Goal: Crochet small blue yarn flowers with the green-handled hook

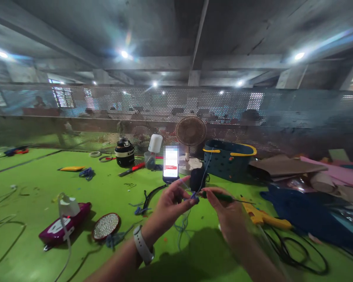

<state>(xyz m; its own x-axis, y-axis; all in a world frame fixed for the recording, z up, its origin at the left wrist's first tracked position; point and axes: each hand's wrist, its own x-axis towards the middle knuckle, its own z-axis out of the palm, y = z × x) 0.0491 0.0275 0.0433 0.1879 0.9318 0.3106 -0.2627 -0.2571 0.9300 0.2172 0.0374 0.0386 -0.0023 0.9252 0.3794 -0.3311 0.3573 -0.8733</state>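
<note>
My left hand [175,201] pinches a small blue piece of crochet [194,195] between thumb and fingers, its index finger stretched out. A light blue strand of yarn [207,166] runs up from there to the rim of the dark basket [231,172]. Between the fingers of my right hand [231,213] is a crochet hook [220,196] with a green handle. Its tip meets the blue piece, though fingers and blur hide the exact contact. Below my hands, loose yarn tails [182,227] hang over or lie on the green table.
A lit phone [171,162] stands before a small fan [191,133]. A yellow glue gun [266,217] with a black cable lies on the right, near dark blue cloth [308,219]. On the left are a purple power strip [64,227] and a round studded disc [106,226].
</note>
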